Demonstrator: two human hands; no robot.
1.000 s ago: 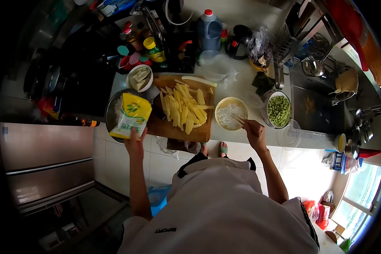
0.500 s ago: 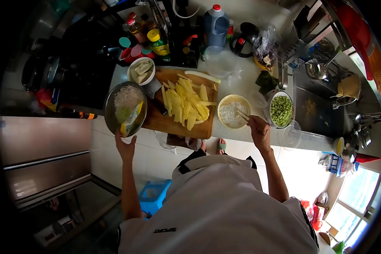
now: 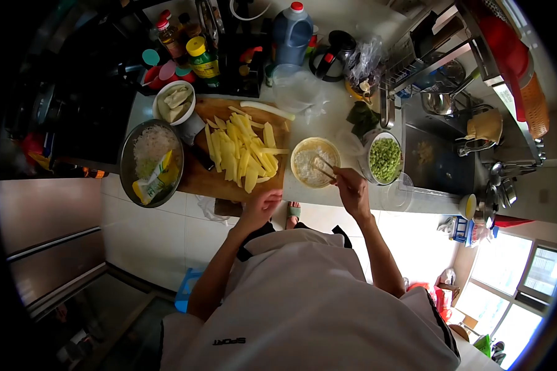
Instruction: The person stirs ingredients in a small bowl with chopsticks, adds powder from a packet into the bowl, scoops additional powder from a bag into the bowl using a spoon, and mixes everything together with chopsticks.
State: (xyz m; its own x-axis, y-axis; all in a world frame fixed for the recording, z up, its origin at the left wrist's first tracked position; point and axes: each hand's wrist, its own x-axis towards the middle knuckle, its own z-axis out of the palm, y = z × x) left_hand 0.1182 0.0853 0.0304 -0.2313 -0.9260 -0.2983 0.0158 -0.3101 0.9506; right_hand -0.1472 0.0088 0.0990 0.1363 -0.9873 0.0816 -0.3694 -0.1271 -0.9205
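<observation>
My right hand (image 3: 351, 188) grips a pair of chopsticks (image 3: 325, 167), whose tips rest in white powder inside a pale yellow bowl (image 3: 315, 141). My left hand (image 3: 263, 207) holds nothing, its fingers loosely apart, just off the front edge of the cutting board (image 3: 192, 179). Yellow cut strips (image 3: 244, 151) are heaped on that board, with a long pale piece (image 3: 268, 110) behind them. At the left, a yellow and white packet (image 3: 158, 179) lies in a metal bowl (image 3: 127, 162) with pale shreds.
Right of the yellow bowl is a bowl of chopped green pieces (image 3: 385, 159), then the sink (image 3: 439, 154). A white bowl (image 3: 174, 102) of pale chunks, bottles, a blue jug (image 3: 291, 37) and a black stove (image 3: 74, 111) stand behind and left.
My left hand has let go of the packet, now in the metal bowl, and moved right to the board's front. The chopsticks have shifted within the powder. The view has turned slightly right.
</observation>
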